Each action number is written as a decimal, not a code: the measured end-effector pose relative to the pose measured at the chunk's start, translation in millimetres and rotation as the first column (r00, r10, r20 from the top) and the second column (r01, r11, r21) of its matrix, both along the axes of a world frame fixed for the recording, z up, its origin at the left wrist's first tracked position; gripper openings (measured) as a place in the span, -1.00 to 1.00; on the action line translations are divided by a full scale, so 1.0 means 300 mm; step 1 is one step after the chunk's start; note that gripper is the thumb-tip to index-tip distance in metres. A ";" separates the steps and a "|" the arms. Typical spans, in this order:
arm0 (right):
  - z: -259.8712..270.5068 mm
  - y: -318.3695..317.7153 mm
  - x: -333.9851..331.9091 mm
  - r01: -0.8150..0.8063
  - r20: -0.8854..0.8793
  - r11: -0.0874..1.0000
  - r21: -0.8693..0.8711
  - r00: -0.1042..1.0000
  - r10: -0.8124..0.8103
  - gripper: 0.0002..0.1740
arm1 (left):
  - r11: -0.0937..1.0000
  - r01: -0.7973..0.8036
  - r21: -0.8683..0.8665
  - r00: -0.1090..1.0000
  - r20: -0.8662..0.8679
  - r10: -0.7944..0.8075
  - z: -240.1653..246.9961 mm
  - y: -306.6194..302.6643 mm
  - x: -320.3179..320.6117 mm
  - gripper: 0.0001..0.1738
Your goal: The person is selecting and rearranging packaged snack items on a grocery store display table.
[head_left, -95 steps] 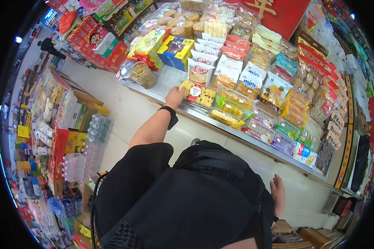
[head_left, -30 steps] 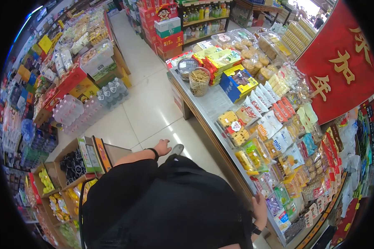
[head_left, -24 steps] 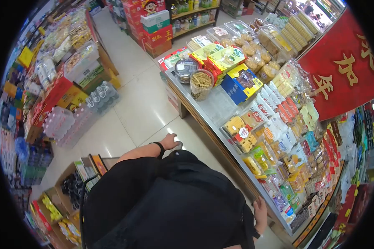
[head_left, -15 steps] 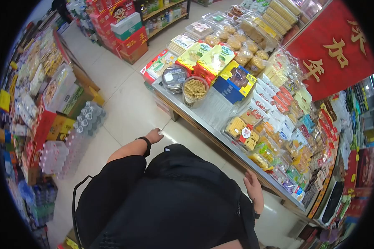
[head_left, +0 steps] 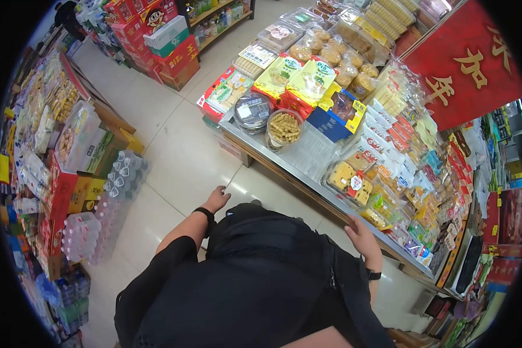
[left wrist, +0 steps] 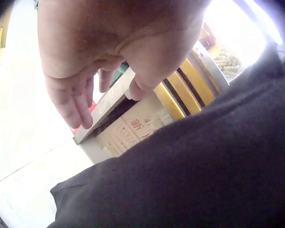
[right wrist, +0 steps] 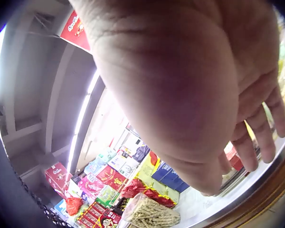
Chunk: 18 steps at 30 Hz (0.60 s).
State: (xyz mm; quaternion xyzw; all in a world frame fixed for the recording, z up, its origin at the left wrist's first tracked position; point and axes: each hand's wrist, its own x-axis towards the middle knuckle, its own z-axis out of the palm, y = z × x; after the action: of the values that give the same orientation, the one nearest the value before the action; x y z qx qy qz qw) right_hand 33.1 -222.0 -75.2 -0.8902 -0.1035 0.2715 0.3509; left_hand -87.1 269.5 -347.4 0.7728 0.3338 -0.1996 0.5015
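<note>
Left hand (head_left: pixel 217 200), right hand (head_left: pixel 362 236), table (head_left: pixel 308 155).
Left fingers loosely bent; right fingers slightly spread, table just beyond.

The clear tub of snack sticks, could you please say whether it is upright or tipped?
Upright: the tub stands on the tabletop, round top facing up in the head view.

The biscuits (head_left: pixel 338 174) at three o'clock are yellow, dark-spotted; the packets (head_left: pixel 311 82) at one, yellow, green and red; the banner (head_left: pixel 455 84) at two, red with gold characters; the shirt (head_left: pixel 267 284) at six, black.
</note>
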 end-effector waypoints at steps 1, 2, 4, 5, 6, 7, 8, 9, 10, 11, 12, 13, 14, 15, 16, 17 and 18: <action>0.008 0.028 0.021 0.000 -0.003 1.000 0.001 1.000 0.000 -0.42 | 1.000 -0.014 0.007 0.998 0.056 0.013 0.011 0.012 0.013 -0.27; 0.024 0.058 0.043 -0.003 -0.026 1.000 0.023 1.000 0.003 -0.43 | 0.999 -0.030 0.013 0.993 0.110 0.029 0.023 0.025 0.023 -0.29; 0.058 0.111 0.081 -0.008 -0.054 0.999 0.047 0.999 0.010 -0.43 | 0.997 -0.075 0.001 0.987 0.139 0.074 0.069 0.047 0.049 -0.30; 0.075 0.133 0.097 -0.039 -0.061 0.999 -0.010 0.997 0.038 -0.44 | 0.993 -0.114 -0.014 0.978 0.173 0.115 0.096 0.054 0.058 -0.30; 0.082 0.149 0.112 -0.069 -0.070 0.995 -0.067 0.995 0.065 -0.45 | 0.993 -0.114 -0.012 0.979 0.169 0.114 0.103 0.063 0.059 -0.30; 0.078 0.154 0.129 -0.127 -0.020 0.984 -0.128 0.992 0.125 -0.47 | 0.992 -0.128 -0.012 0.977 0.171 0.129 0.111 0.071 0.061 -0.30; 0.069 0.162 0.139 -0.127 -0.022 0.984 -0.124 0.992 0.125 -0.47 | 0.990 -0.143 -0.011 0.975 0.172 0.143 0.119 0.078 0.062 -0.30; 0.059 0.171 0.149 -0.141 0.002 0.987 -0.084 0.990 0.141 -0.47 | 0.989 -0.145 -0.007 0.975 0.170 0.144 0.128 0.081 0.058 -0.30; 0.051 0.182 0.160 -0.157 0.027 0.987 -0.042 0.987 0.158 -0.48 | 0.992 -0.114 0.045 0.980 0.167 0.105 0.137 0.083 0.050 -0.29; 0.049 0.195 0.170 -0.161 0.023 0.986 -0.037 0.987 0.161 -0.48 | 0.992 -0.083 0.097 0.985 0.160 0.067 0.146 0.086 0.043 -0.29; 0.049 0.208 0.180 -0.167 0.007 0.985 -0.033 0.986 0.167 -0.47 | 0.991 -0.087 0.102 0.985 0.156 0.070 0.173 0.081 0.045 -0.29; 0.049 0.222 0.190 -0.173 -0.008 0.985 -0.029 0.985 0.173 -0.46 | 0.987 -0.150 0.061 0.969 0.208 0.135 0.223 0.067 0.058 -0.25; 0.048 0.236 0.201 -0.176 -0.012 0.984 -0.024 0.984 0.176 -0.46 | 0.977 -0.210 0.018 0.946 0.257 0.199 0.267 0.054 0.078 -0.21; 0.047 0.250 0.211 -0.191 0.006 0.981 -0.019 0.982 0.191 -0.45 | 0.977 -0.213 0.023 0.947 0.253 0.200 0.290 0.052 0.103 -0.21; 0.047 0.265 0.222 -0.204 0.025 0.979 -0.015 0.979 0.205 -0.45 | 0.974 -0.205 0.097 0.916 0.370 0.156 0.308 0.057 0.137 -0.18; 0.048 0.284 0.234 -0.204 0.021 0.979 -0.010 0.979 0.204 -0.45 | 0.964 -0.203 0.170 0.873 0.478 0.100 0.326 0.065 0.176 -0.16; 0.050 0.307 0.247 -0.214 0.051 0.976 0.036 0.976 0.212 -0.44 | 0.939 -0.204 0.278 0.836 0.548 0.019 0.342 0.077 0.223 -0.14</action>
State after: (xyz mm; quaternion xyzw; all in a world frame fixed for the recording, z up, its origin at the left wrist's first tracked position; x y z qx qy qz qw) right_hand 107.3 -129.9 -60.1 -0.8726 -0.2121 0.2846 0.3355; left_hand -20.2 292.7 -244.7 0.8483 0.2534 0.1127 0.4511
